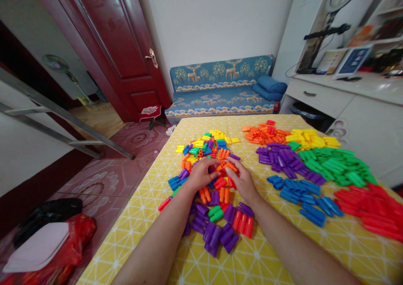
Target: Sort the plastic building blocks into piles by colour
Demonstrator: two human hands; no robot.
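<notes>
In the head view a mixed heap of small plastic pieces shaped like joined tubes lies across the middle of the table. My right hand (pixel 244 179) pinches an orange tube piece (pixel 231 167) between thumb and fingers, just above the heap. Over the heap's left side, my left hand (pixel 202 174) is curved with thumb and fingers apart, and I see nothing held in it. Its fingertips come close to the orange pieces. Nearer my forearms lie purple pieces (pixel 212 236), a red piece (pixel 243 223) and a green piece (pixel 215 213).
Right of the hands are single-colour piles: orange (pixel 264 134), yellow (pixel 310 139), purple (pixel 285 161), green (pixel 338 164), blue (pixel 302 194) and red (pixel 374 207). A patterned yellow cloth (pixel 126 251) covers the table. Beyond stands a blue sofa (pixel 220 98); a white cabinet (pixel 355 108) is at right.
</notes>
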